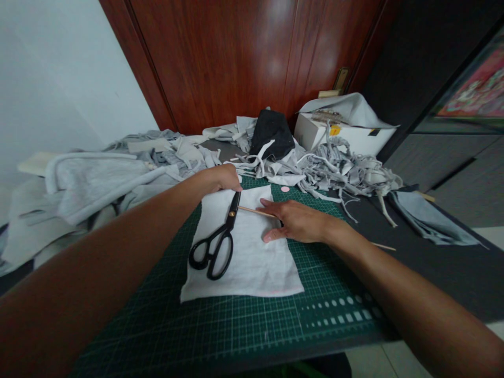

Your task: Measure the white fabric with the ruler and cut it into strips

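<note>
A white cloth (252,262) lies flat on the green cutting mat (220,325). Black scissors (227,228) rest on its left half, handles toward me and blades pointing away. My left hand (227,177) is at the cloth's far edge, by the scissor tip, its fingers curled; what they hold, if anything, is hidden. My right hand (291,219) is over the cloth's right side, thumb and fingers around a thin wooden stick (254,211) that reaches left toward the scissors.
Grey fabric pieces (102,176) are heaped at the left, and tangled strips (334,163) at the back right. Behind them are a black bundle (271,134) and a white box (338,134). A pink disc (285,189) lies at the mat's far edge.
</note>
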Demonstrator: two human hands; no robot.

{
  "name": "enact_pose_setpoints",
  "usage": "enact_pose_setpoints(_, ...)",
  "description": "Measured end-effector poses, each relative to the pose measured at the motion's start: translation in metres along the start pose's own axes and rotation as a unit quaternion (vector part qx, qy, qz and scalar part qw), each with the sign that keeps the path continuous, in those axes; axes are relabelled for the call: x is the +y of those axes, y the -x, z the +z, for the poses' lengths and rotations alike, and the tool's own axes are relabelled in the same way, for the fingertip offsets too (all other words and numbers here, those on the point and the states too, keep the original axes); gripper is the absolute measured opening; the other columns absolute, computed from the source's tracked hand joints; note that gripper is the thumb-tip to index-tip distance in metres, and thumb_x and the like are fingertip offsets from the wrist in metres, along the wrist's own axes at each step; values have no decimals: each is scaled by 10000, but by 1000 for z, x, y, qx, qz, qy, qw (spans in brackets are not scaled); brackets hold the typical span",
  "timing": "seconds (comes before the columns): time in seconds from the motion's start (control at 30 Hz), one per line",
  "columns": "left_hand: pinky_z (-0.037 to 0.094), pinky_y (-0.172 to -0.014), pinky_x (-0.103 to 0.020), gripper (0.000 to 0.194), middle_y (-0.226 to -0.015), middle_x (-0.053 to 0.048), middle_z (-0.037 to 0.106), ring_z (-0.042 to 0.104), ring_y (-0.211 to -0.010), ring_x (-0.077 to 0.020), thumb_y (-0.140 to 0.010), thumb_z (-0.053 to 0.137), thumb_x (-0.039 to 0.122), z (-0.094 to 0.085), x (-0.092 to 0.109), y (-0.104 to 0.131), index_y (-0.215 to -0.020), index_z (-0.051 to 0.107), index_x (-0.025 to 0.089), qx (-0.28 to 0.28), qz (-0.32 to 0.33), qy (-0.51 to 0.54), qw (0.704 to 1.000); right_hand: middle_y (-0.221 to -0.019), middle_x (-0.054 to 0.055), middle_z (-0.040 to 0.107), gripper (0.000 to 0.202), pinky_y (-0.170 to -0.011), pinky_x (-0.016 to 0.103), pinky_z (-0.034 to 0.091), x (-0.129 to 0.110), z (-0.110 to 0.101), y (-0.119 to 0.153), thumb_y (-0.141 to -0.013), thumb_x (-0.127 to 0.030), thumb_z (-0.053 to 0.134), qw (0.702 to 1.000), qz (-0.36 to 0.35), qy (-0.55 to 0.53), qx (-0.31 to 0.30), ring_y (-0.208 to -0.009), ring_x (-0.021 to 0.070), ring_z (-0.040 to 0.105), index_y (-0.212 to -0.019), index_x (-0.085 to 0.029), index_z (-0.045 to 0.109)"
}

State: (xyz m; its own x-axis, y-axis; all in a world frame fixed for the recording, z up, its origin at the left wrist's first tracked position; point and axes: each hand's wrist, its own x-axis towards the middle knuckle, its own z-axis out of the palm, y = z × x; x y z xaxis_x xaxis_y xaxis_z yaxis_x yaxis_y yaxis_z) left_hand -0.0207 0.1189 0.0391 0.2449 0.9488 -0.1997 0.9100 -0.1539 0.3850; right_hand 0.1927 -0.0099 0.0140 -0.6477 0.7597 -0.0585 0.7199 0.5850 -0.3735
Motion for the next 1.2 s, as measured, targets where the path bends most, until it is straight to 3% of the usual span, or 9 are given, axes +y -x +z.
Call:
enact_pose_setpoints(0.17,490,-644,-276,133,-799,-68,769,717,-817,-246,-721,779,270,-6,7,-2,-812,757,175,15,22,-99,995,-1703,180,371,798,-1256,491,367,1,1,0,-939,-526,763,1000,5,18,-7,-1506,377,484,-1606,-176,500)
enact_pose_setpoints(0.3,493,-739,-280,197,-845,-99,762,718,-943,-275,-759,759,325,-5,20,0,-873,774,165,45,52,-172,983,-1697,175,386,767,-1252,500,369,1,1,0,-935,-529,765,1000,2,20,-2,-1507,380,482,-1583,-191,535)
enact_pose_setpoints(0.43,485,-769,-283,305,-956,-124,777,714,-978,-286,-747,798,391,4,32,5,-931,774,148,23,93,-210,973,-1660,196,448,759,-1252,484,371,-1,0,0,-946,-501,766,1000,-5,16,-5,-1528,380,448,-1575,-143,538)
enact_pose_setpoints(0.53,476,-744,-287,221,-904,-115,775,716,-905,-269,-773,771,329,9,36,7,-890,769,142,0,110,-222,969,-1642,192,478,764,-1257,477,367,-2,-1,1,-946,-497,769,1000,-6,14,-4,-1541,367,430,-1580,-143,530)
enact_pose_setpoints(0.67,468,-741,-298,133,-855,-116,766,707,-857,-262,-821,698,265,9,33,8,-833,754,144,-10,139,-221,965,-1683,206,393,760,-1259,462,368,-3,-2,1,-961,-501,748,1000,-3,12,-12,-1536,358,442,-1586,-135,519)
enact_pose_setpoints(0.9,443,-714,-292,164,-1008,-115,760,679,-890,-239,-874,613,223,8,19,6,-982,709,145,6,190,-154,970,-1683,219,384,787,-1258,512,362,-2,0,1,-955,-519,751,1000,-5,18,-4,-1534,395,433,-1594,-129,509)
enact_pose_setpoints(1.07,429,-648,-265,215,-864,-37,751,662,-771,-195,-774,727,297,5,8,-2,-948,698,173,-42,195,-86,976,-1611,187,525,765,-1262,507,356,-1,1,0,-945,-480,777,1000,-10,4,0,-1545,380,419,-1587,-150,525)
enact_pose_setpoints(1.2,385,-605,-276,187,-706,8,685,595,-667,-179,-661,766,305,2,1,-11,-791,693,192,-85,191,-55,976,-1626,200,500,769,-1263,508,358,-1,1,0,-945,-477,776,1000,-9,10,-2,-1547,388,414,-1580,-122,528)
